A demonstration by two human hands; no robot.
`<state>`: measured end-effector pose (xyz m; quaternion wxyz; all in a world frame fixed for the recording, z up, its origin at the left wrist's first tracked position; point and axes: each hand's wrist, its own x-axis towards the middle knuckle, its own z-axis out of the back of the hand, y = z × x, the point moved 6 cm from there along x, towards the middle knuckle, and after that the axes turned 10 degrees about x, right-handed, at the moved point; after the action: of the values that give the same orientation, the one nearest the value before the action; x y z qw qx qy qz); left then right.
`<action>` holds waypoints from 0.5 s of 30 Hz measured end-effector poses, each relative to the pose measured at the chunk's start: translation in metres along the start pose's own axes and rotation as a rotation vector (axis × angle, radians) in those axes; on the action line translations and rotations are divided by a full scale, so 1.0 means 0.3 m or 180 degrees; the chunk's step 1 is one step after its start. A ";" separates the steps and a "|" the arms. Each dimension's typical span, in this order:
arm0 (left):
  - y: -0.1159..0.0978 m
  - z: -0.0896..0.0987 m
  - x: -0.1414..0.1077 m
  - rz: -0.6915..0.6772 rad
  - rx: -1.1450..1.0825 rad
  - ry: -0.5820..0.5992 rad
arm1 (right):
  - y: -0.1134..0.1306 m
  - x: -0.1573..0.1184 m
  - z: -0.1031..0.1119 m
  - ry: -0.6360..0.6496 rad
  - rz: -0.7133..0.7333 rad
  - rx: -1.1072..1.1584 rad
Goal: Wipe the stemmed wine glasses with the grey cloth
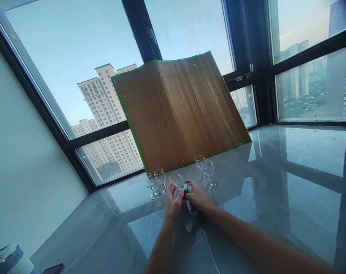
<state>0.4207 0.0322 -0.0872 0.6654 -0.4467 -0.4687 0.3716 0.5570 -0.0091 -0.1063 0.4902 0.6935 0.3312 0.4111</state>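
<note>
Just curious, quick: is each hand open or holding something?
Left hand: closed on a stemmed glass.
Right hand: closed on a cloth, at the glass.

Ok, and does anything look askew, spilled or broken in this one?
Only the brown mat looks a bit odd: it stands propped up by the window, its top edge wavy. The four standing glasses look upright, and bright patches on the tabletop look like reflections, not spills.

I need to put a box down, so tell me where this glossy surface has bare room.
Widest: beyond the right forearm, between the right-hand pair of glasses and the far-right window. Another: between the left forearm, the left-hand pair and the phone. Crowded: around the left hand and right hand, where a glass and cloth are held between the pairs.
</note>
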 end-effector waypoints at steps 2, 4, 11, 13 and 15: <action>0.024 0.018 0.013 0.0115 0.0111 -0.0190 | -0.004 0.012 0.021 -0.0170 0.0030 -0.0092; 0.036 0.036 0.025 0.0117 0.0288 -0.0324 | -0.010 0.024 0.035 -0.0262 0.0047 -0.0094; -0.007 0.080 0.021 -0.0410 0.1303 -0.0530 | -0.029 0.045 0.078 -0.0708 0.0053 -0.0538; -0.018 0.082 0.007 -0.0664 0.1811 -0.0521 | -0.029 0.046 0.088 -0.0764 0.0040 -0.0693; -0.010 0.085 -0.004 -0.0762 0.2257 -0.0527 | -0.027 0.047 0.097 -0.0822 0.0014 -0.0797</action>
<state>0.3962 0.0365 -0.0805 0.7771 -0.0993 -0.4121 0.4652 0.5888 -0.0065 -0.1158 0.6103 0.6748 0.2102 0.3578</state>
